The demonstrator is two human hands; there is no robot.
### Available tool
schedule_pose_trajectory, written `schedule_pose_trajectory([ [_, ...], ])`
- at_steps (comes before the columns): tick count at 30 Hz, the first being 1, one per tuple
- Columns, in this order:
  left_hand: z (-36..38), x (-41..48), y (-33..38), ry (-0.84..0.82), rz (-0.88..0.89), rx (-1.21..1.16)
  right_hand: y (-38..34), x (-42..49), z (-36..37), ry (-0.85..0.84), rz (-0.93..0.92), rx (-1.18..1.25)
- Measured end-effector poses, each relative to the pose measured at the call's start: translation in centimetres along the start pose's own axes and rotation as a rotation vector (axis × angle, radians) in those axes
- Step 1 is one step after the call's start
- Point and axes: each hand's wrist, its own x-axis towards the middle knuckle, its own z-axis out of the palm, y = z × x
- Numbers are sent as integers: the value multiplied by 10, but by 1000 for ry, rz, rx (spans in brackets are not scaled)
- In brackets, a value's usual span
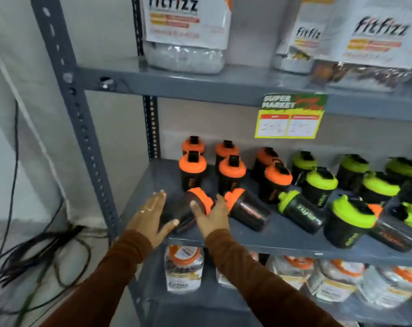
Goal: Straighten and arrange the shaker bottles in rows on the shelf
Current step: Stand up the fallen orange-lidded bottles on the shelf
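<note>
On the grey middle shelf point(153, 175) stand several black shaker bottles with orange lids point(192, 169) at the left and several with green lids point(320, 185) at the right. Some lie on their sides near the front edge. A tipped orange-lidded bottle point(188, 208) lies between my hands. My left hand point(150, 215) is open on its left, fingers spread, thumb near the bottle's base. My right hand point(212, 215) is open on its right, its thumb touching the bottle near the lid. A second tipped orange bottle point(247, 208) lies just right of my right hand. A green one point(299, 211) lies further right.
Bags labelled fitfizz point(186, 31) sit on the shelf above, and jars point(183, 267) fill the shelf below. A yellow price tag point(289, 116) hangs from the upper shelf's edge. A perforated grey upright point(82, 128) stands at the left, with black cables point(35, 256) on the floor.
</note>
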Motion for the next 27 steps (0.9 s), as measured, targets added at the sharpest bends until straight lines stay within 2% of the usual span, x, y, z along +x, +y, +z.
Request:
schedule_pose_trajectory([
  [3,19,-9,-26,-250,-127,89,-7,17,14,59,408,145],
  [5,27,-11,-33,-328,-124,151,-10,28,20,43,495,161],
  [8,29,-8,-33,-359,-91,250,-14,39,29,37,498,140],
  [11,35,-6,-37,-351,-74,283,-12,43,34,25,463,115],
  [15,37,-7,-40,-361,-73,302,-10,32,38,96,390,117],
  [22,37,-8,-38,-381,-75,354,-13,16,40,270,-160,-100],
  [27,39,-9,-38,-359,-92,352,-1,11,43,353,-280,-335],
])
